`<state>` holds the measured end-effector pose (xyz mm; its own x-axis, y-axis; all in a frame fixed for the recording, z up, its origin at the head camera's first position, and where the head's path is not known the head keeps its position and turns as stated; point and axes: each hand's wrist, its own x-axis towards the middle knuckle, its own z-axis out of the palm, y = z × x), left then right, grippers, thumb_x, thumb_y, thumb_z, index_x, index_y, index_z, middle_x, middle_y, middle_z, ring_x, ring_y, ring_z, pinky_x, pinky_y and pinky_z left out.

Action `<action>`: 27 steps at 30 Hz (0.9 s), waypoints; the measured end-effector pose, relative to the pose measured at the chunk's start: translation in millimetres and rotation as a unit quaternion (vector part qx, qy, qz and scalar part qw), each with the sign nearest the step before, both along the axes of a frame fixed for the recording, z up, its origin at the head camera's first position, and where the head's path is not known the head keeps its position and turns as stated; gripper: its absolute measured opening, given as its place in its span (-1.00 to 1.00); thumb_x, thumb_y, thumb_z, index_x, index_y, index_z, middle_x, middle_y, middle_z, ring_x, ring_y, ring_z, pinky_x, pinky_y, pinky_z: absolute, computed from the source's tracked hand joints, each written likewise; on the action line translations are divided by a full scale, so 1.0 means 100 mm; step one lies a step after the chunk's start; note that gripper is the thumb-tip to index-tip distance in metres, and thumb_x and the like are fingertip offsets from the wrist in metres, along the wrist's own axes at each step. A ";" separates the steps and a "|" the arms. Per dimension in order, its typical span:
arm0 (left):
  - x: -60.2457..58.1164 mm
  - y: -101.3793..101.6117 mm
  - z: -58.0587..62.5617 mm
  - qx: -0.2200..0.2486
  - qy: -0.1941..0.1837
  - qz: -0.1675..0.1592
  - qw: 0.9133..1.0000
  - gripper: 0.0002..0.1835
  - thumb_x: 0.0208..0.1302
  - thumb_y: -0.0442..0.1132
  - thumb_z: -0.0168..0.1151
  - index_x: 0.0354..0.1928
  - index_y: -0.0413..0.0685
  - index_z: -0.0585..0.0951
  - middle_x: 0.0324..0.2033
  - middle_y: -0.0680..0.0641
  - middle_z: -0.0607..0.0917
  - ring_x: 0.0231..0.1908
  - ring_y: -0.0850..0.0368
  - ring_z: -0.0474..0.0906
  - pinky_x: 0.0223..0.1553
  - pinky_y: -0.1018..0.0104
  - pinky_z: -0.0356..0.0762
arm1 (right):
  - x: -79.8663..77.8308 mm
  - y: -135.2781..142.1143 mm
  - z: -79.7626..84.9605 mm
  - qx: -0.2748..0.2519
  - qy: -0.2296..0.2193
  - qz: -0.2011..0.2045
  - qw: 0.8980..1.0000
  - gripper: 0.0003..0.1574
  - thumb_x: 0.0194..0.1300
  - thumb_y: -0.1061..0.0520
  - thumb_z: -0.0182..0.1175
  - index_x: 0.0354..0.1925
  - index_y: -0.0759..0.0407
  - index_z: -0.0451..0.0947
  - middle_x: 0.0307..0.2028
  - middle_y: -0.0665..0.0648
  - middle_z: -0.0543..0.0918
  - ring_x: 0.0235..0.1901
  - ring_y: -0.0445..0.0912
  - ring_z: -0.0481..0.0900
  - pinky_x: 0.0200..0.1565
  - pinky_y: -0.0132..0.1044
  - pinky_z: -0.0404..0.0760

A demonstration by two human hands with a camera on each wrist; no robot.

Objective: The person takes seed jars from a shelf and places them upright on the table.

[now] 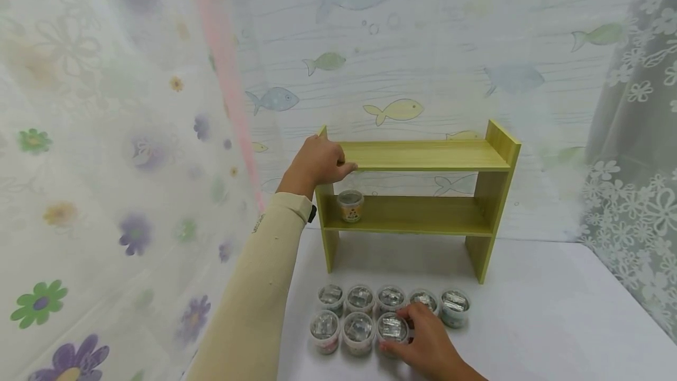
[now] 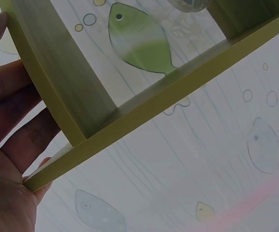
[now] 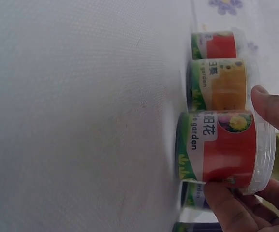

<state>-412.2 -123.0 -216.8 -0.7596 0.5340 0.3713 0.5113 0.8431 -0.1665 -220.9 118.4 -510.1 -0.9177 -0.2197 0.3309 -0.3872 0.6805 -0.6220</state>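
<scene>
My left hand (image 1: 321,160) grips the upper left corner of a yellow-green wooden shelf (image 1: 423,155). In the left wrist view its fingers (image 2: 32,134) curl round the shelf's side panel (image 2: 46,99). Down on the table, my right hand (image 1: 431,340) holds a clear-lidded plastic tub (image 1: 393,328) at the right end of the front row, thumb and fingers on opposite sides. The right wrist view shows this tub's red label (image 3: 228,150) with flower pictures and "garden" lettering. Another tub (image 1: 351,207) with an orange label stands on the middle board, at its left.
Beside the held tub are two more front-row tubs (image 1: 358,329). Behind them runs a back row of several similar tubs (image 1: 361,297), between the front row and the shelf. White cloth covers the table (image 1: 539,310). Printed curtains (image 1: 449,46) hang behind and at both sides.
</scene>
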 end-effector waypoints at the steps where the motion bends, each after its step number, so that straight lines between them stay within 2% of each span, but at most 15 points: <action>1: 0.00 0.00 0.00 0.001 0.000 -0.001 1.000 -0.31 0.45 0.20 0.22 -0.84 0.12 0.34 -0.84 0.13 0.23 -0.73 0.20 0.10 -0.12 0.10 0.48 | 0.00 0.00 0.00 0.000 0.001 -0.001 1.000 -0.23 -0.10 -0.37 0.63 -0.09 0.03 0.60 -0.21 -0.14 0.54 -0.27 -0.33 0.47 -0.24 -0.36 0.57; 8: -0.01 0.00 0.01 0.005 -0.002 -0.002 1.000 -0.31 0.45 0.20 0.21 -0.84 0.12 0.33 -0.83 0.13 0.22 -0.73 0.20 0.10 -0.14 0.12 0.45 | 0.00 -0.01 0.01 0.023 0.014 0.000 1.000 -0.23 -0.07 -0.34 0.63 -0.07 0.07 0.60 -0.21 -0.13 0.53 -0.31 -0.33 0.41 -0.27 -0.35 0.52; 18: 0.01 0.00 0.01 0.006 -0.005 -0.003 1.000 -0.30 0.46 0.19 0.21 -0.84 0.12 0.30 -0.84 0.13 0.20 -0.73 0.20 0.08 -0.13 0.11 0.45 | 0.03 -0.01 0.11 0.066 -0.022 0.003 0.998 -0.10 -0.06 -0.46 0.56 0.04 0.07 0.60 -0.12 -0.09 0.55 -0.23 -0.29 0.47 -0.19 -0.29 0.59; 23: 0.02 0.00 0.00 0.008 -0.005 -0.001 1.000 -0.31 0.45 0.19 0.22 -0.84 0.12 0.30 -0.83 0.13 0.20 -0.72 0.18 0.09 -0.10 0.10 0.44 | 0.04 0.00 0.21 0.070 -0.005 -0.001 0.998 -0.08 -0.14 -0.45 0.60 0.02 0.05 0.61 -0.17 -0.11 0.53 -0.28 -0.29 0.49 -0.22 -0.32 0.57; 27: 0.02 0.00 0.01 0.006 -0.007 0.001 1.000 -0.32 0.45 0.19 0.22 -0.83 0.12 0.32 -0.82 0.13 0.22 -0.71 0.19 0.12 -0.05 0.08 0.46 | 0.01 0.00 0.31 0.054 0.019 -0.013 0.998 -0.19 -0.17 -0.40 0.64 -0.08 0.02 0.63 -0.16 -0.12 0.58 -0.26 -0.22 0.59 -0.20 -0.34 0.60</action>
<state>-410.1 -123.2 -216.0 -0.7655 0.5282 0.3674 0.5123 0.8459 -0.1486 -219.9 118.3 -479.2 -0.9106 -0.2327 0.3414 -0.3911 0.7522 -0.5303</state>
